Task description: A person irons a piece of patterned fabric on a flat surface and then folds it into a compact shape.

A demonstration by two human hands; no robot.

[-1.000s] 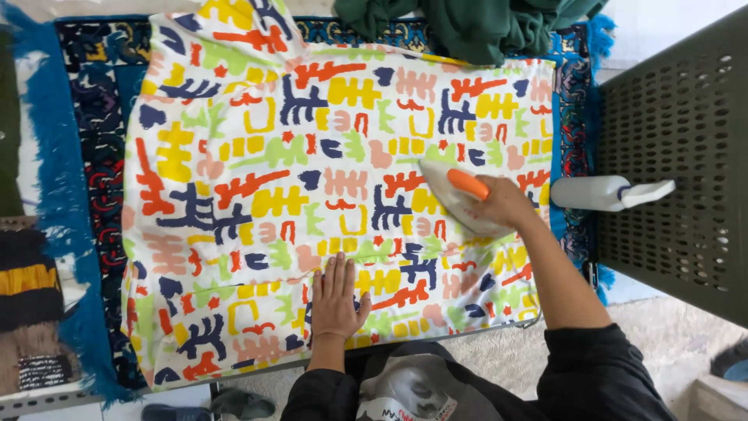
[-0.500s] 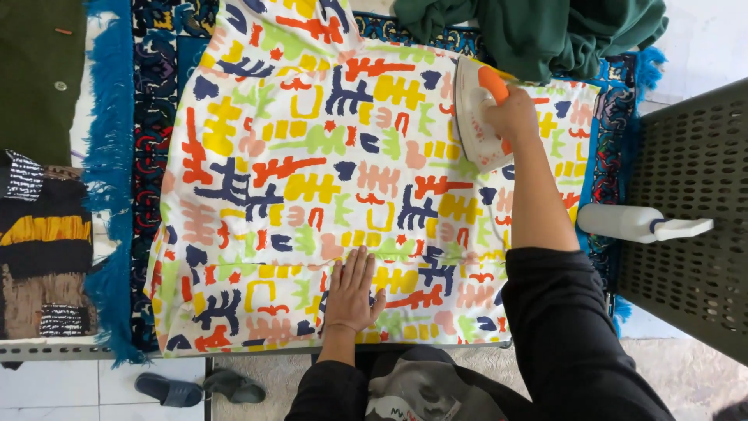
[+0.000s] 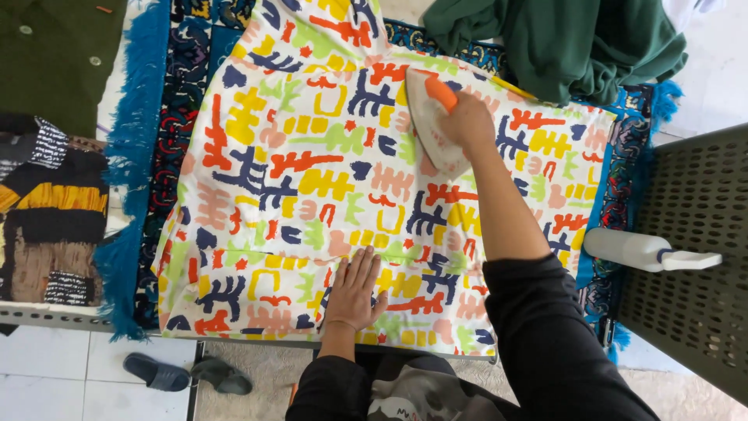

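A white garment (image 3: 312,195) with bright orange, yellow, green and navy shapes lies spread flat over a blue patterned cloth with a fringe (image 3: 144,164). My right hand (image 3: 466,121) grips the orange handle of a white iron (image 3: 431,125), which rests on the garment's far middle part. My left hand (image 3: 354,290) lies flat, fingers apart, on the garment's near edge and holds nothing.
A dark green cloth (image 3: 569,39) is heaped at the far right. A white spray bottle (image 3: 647,251) lies on a grey perforated basket (image 3: 693,265) to the right. Dark striped clothes (image 3: 51,210) lie at the left. Two grey slippers (image 3: 187,374) sit on the tiled floor.
My right hand has slid the iron away from me and to the left across the garment. My left hand has stayed pressed on the near edge.
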